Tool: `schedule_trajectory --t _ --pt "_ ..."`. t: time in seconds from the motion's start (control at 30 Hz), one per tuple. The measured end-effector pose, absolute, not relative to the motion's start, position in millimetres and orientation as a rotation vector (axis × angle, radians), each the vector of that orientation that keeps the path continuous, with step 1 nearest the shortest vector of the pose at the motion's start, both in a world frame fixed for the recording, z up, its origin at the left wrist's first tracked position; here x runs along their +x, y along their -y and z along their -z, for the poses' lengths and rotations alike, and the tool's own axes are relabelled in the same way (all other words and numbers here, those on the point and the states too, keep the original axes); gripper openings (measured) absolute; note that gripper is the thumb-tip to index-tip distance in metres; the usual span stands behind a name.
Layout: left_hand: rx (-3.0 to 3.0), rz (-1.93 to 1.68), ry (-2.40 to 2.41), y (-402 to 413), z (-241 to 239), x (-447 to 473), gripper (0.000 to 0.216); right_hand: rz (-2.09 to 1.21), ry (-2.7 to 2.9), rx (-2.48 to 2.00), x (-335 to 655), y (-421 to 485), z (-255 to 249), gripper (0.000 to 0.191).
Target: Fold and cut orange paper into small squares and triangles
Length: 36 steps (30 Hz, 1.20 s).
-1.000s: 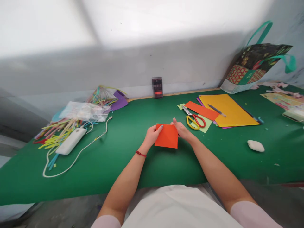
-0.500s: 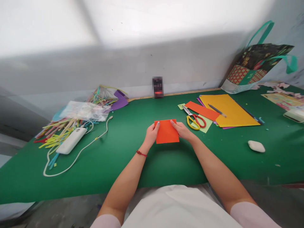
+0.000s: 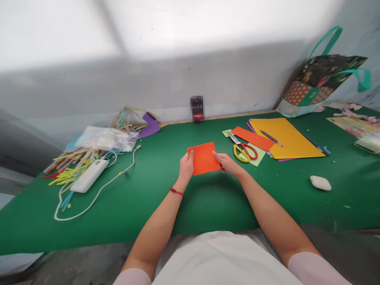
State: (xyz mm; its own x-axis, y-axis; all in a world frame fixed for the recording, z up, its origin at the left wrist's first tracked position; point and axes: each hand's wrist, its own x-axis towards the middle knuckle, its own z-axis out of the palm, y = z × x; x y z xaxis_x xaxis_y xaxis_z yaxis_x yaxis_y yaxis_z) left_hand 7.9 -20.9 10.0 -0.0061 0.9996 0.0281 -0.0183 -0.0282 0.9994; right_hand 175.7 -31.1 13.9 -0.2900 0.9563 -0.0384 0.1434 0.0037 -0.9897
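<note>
A square sheet of orange paper [image 3: 204, 159] is held up over the green table, tilted slightly so its right side sits higher. My left hand [image 3: 186, 165] pinches its left edge, thumb on the front and the other fingers hidden behind. On the opposite edge my right hand [image 3: 227, 163] grips it the same way, thumb near the upper right side. To the right of that hand lie scissors [image 3: 244, 152] with one yellow and one red handle, partly over a light green paper piece [image 3: 259, 155]. An orange paper strip [image 3: 252, 138] rests just behind the scissors.
Yellow paper sheets [image 3: 292, 138] with a pen [image 3: 270, 137] on top lie to the right, near a white rounded object [image 3: 320, 183]. A white power bank [image 3: 89, 176] with a cable and a pile of paper strips [image 3: 67, 168] occupy the left. A bag [image 3: 317, 87] stands back right.
The orange paper has shifted slightly left and up and has rotated, its right side now higher. Both hands still hold its side edges.
</note>
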Motion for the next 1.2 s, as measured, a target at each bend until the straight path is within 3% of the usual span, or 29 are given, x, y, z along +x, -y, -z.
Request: schedule_trajectory --t 0.37,0.8,1.2 --pt "1.242 -1.29 -1.229 21.2 -7.1 7.8 0.05 -1.517 1.695 -1.188 176.9 31.8 -11.2 0.063" --pt "1.314 -1.049 -1.117 21.7 -11.0 8.8 0.058 -1.375 1.579 -1.158 180.2 29.4 -12.4 0.065" --pt "1.292 -1.235 -1.219 23.2 -14.2 8.7 0.056 -1.527 1.678 -1.147 175.3 28.4 -9.0 0.063"
